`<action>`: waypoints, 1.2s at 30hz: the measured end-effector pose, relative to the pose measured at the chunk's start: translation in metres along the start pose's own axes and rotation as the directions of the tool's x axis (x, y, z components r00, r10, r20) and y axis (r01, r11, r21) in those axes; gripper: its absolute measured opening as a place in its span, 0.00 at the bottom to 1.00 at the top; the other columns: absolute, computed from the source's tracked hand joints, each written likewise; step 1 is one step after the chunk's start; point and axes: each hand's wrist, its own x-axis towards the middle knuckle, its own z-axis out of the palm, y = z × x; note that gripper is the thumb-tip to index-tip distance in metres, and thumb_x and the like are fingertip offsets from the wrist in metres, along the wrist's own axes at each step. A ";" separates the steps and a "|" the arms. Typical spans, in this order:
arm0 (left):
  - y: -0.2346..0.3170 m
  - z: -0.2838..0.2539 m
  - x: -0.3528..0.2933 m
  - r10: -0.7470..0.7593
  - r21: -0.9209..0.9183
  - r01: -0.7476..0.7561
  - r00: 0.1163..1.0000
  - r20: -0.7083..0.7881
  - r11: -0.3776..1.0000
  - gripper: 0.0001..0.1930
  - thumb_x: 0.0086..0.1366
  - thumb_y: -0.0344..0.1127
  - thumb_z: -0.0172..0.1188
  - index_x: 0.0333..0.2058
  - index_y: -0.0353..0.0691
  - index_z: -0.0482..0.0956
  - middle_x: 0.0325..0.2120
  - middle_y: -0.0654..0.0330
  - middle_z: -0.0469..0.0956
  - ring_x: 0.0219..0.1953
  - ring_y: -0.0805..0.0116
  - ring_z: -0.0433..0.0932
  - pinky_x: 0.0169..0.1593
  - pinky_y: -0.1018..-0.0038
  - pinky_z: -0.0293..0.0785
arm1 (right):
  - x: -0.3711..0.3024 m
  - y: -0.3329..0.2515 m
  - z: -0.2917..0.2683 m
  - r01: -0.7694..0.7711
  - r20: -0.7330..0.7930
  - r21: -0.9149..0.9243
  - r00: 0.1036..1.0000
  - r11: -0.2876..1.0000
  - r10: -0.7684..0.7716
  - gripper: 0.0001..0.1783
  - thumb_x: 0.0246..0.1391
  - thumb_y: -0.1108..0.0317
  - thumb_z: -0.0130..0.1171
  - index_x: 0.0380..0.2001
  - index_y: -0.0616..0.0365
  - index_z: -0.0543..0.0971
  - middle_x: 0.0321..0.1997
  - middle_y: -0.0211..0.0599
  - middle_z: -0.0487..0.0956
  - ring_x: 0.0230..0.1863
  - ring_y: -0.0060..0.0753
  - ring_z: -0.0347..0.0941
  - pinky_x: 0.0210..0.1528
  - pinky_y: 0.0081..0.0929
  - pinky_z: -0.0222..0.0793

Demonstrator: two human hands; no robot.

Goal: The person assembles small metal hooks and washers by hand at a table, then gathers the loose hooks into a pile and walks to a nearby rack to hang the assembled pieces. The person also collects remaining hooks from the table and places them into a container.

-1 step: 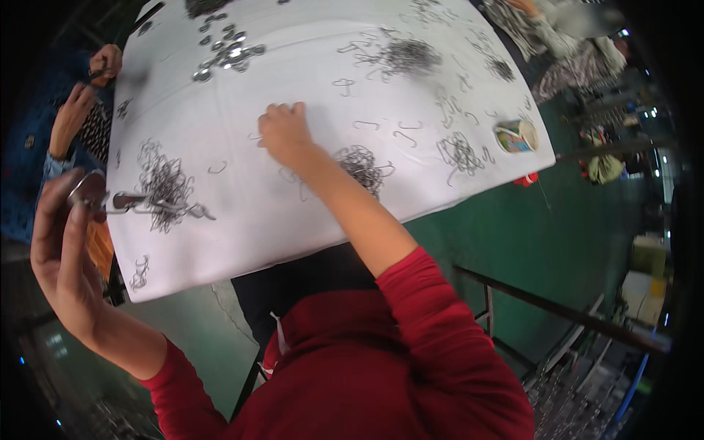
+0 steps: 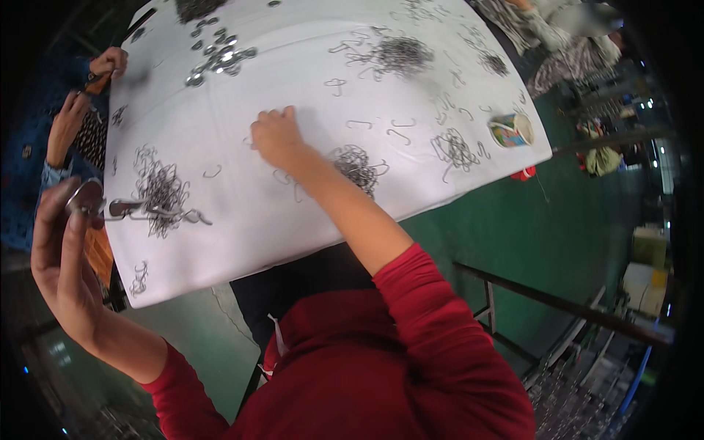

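My left hand point(image 2: 70, 271) is raised at the table's left edge, thumb and fingers pinching a round shiny metal disc point(image 2: 86, 196). A linked strand of metal pieces point(image 2: 128, 209) runs from the disc to the right, in front of a pile of wire hooks point(image 2: 159, 187). Over the middle of the white table point(image 2: 249, 227), my right hand point(image 2: 279, 138) has its fingers curled down toward the cloth. A thin wire end shows beside its fingers; what they hold, if anything, is hidden. Another pile of wire hooks point(image 2: 356, 169) lies partly behind my right forearm.
Shiny round metal pieces point(image 2: 224, 57) lie at the far left. More hook piles point(image 2: 400, 55) and loose hooks are scattered on the cloth. A paper cup point(image 2: 511, 130) lies near the right edge. A co-worker's hands point(image 2: 67, 125) work at the left; another person sits at far right.
The view has shifted slightly, so the table appears a little further left. Both my hands keep nearly the same pose, with the disc still in my left. The co-worker's hands at left have moved slightly.
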 end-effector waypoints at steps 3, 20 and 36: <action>-0.003 0.005 0.001 -0.013 0.054 0.016 0.999 -0.044 0.998 0.14 0.62 0.27 0.53 0.46 0.28 0.73 0.44 0.56 0.70 0.40 0.72 0.72 0.42 0.77 0.67 | -0.006 0.007 -0.009 -0.017 0.020 -0.033 1.000 0.999 0.018 0.07 0.47 0.63 0.59 0.29 0.53 0.79 0.35 0.34 0.73 0.44 0.36 0.67 0.51 0.43 0.51; -0.013 0.009 -0.007 0.024 0.000 -0.024 1.000 0.005 1.000 0.13 0.62 0.25 0.53 0.45 0.30 0.73 0.41 0.57 0.69 0.36 0.74 0.68 0.39 0.78 0.65 | -0.218 0.176 -0.098 -0.502 -0.521 -0.108 0.764 0.858 0.381 0.31 0.45 0.56 0.64 0.51 0.59 0.69 0.52 0.50 0.67 0.54 0.52 0.61 0.56 0.50 0.54; -0.014 0.020 -0.004 -0.017 -0.021 0.017 1.000 0.018 1.000 0.12 0.62 0.26 0.54 0.44 0.30 0.74 0.42 0.57 0.69 0.36 0.74 0.70 0.38 0.78 0.66 | -0.165 0.245 -0.096 -0.707 -0.491 0.162 0.548 0.689 0.677 0.25 0.55 0.63 0.52 0.54 0.64 0.66 0.58 0.54 0.64 0.60 0.56 0.56 0.61 0.49 0.50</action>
